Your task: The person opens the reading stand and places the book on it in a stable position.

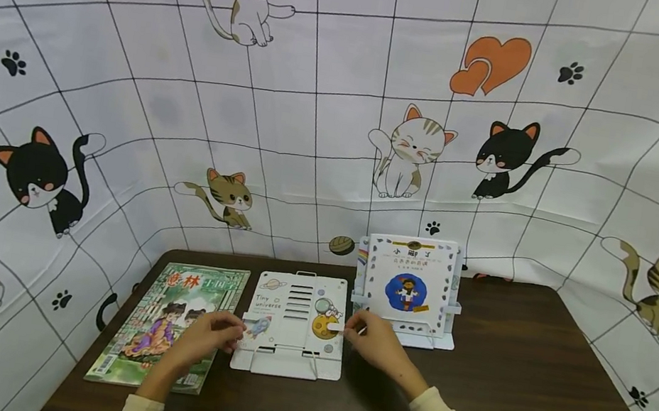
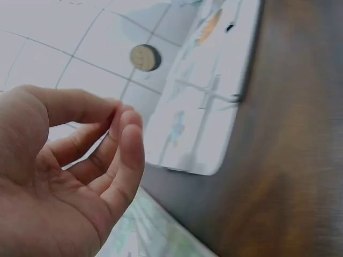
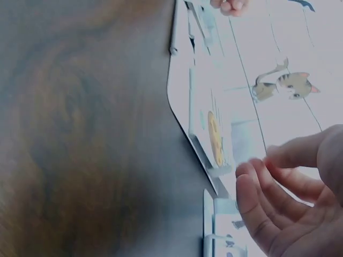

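A white book stand (image 1: 300,301) printed with planets and "Tiny universe" leans low on the dark table, its wire page holders at the lower edge. At its left edge, my left hand (image 1: 209,336) pinches a small side arm, and the fingers cover the contact. On the opposite edge my right hand (image 1: 377,342) has thumb and fingertips together at the end of the other side arm (image 1: 335,326). The left wrist view shows the left hand (image 2: 80,144) with its fingertips meeting beside the stand (image 2: 185,128). In the right wrist view the right hand (image 3: 289,198) is beside the yellow planet print.
A green magazine (image 1: 176,318) lies at the left, partly under my left forearm. Behind my right hand, a second stand (image 1: 442,340) holds an upright white book (image 1: 410,265). The brown table (image 1: 509,378) extends right; a cat-print cloth (image 1: 342,128) hangs behind.
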The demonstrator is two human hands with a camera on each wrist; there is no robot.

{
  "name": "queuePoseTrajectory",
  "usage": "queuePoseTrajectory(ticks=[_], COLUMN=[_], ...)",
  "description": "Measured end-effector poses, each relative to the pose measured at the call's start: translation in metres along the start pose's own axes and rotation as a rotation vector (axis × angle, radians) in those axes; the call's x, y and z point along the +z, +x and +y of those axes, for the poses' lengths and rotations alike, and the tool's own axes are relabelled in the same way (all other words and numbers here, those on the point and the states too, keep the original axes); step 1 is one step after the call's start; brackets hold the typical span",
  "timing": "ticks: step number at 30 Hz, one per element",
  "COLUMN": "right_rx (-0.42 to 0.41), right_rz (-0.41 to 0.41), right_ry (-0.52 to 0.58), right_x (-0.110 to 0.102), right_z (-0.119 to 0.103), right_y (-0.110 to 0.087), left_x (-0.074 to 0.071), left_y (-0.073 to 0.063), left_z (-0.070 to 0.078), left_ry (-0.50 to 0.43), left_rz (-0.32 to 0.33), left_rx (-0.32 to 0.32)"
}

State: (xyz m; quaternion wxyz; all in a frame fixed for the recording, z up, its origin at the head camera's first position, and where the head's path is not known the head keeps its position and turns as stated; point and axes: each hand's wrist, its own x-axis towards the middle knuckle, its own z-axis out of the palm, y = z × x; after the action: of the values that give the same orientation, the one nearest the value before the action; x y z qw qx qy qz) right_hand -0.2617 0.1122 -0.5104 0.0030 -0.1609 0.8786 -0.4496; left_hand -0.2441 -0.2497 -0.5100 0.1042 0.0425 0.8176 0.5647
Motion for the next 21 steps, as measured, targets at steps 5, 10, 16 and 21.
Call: queuePoseTrajectory(ticks=[5, 10, 16, 21], right_rx=[0.079, 0.100, 0.090, 0.093], right_rz=[0.086, 0.090, 0.093, 0.115], right_ry=[0.012, -0.063, -0.099, -0.109], right_x=[0.001, 0.012, 0.020, 0.020], right_z=[0.007, 0.012, 0.006, -0.001], right_y=[0.010, 0.015, 0.019, 0.019], left_x=[-0.004, 0.000, 0.003, 0.008], left_y=[0.009, 0.024, 0.042, 0.055], left_z=[0.018, 0.021, 0.015, 0.012], left_ry=[0.037, 0.135, 0.328, 0.398], left_rz=[0.138, 0.223, 0.258, 0.224], left_rx=[0.009, 0.010, -0.019, -0.036])
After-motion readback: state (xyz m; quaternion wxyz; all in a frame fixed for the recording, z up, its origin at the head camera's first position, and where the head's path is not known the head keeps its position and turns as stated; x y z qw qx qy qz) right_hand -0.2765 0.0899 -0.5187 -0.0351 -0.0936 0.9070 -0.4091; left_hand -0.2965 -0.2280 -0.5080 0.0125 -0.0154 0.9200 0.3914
